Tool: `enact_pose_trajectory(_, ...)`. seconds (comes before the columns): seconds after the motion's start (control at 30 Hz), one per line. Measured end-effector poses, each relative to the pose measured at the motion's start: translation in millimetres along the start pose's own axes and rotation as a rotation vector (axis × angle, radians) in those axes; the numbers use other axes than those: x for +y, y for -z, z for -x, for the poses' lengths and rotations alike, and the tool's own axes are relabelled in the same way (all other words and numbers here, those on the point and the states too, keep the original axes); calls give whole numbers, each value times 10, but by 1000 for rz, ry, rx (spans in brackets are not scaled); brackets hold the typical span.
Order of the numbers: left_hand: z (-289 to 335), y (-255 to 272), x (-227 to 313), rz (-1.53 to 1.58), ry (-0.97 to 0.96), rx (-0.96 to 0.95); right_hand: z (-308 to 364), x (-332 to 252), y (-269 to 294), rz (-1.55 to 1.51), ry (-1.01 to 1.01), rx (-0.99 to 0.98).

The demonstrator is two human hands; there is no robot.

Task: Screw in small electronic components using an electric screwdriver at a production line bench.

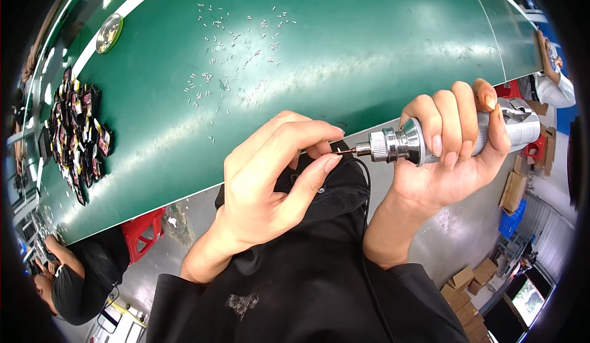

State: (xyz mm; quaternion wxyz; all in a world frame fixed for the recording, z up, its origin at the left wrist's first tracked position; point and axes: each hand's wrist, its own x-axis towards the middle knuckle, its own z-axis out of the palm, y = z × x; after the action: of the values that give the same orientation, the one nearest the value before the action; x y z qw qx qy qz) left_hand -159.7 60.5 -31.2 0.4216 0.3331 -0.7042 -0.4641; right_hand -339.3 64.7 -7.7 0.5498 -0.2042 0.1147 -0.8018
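My right hand (452, 134) is wrapped round a silver electric screwdriver (415, 144), held level above my lap with its thin bit pointing left. Out of the knurled metal collar comes the slim dark bit (348, 151). The thumb and fingers of my left hand (267, 180) close together at the bit's tip. What they pinch there is too small and too covered to make out. Beyond both hands, many tiny silver screw-like pieces (246, 54) lie scattered over the green tabletop (369, 42).
On the table's left is a heap of small black parts with coloured labels (75, 131); a round shallow dish (109, 33) stands behind it. A black cord (367, 251) runs down my front. One co-worker (83, 275) sits left beside a red stool (142, 232); another (553, 78) is far right. Cardboard boxes (470, 278) stand lower right.
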Motion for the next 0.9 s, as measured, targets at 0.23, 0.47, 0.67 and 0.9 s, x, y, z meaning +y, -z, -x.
enact_pose_trajectory(0.23,1,-15,-76,-132,-185,37,9,10,18,15,-11,-4)
enact_pose_trajectory(0.47,63,-30,-50,91,43,20,8,17,40,-10,-12,14)
enact_pose_trajectory(0.67,80,-54,-55,111,105,19,10,24,36,-30,-5,30)
enact_pose_trajectory(0.9,32,-88,-149,-140,-226,139,10,37,29,-22,-2,46)
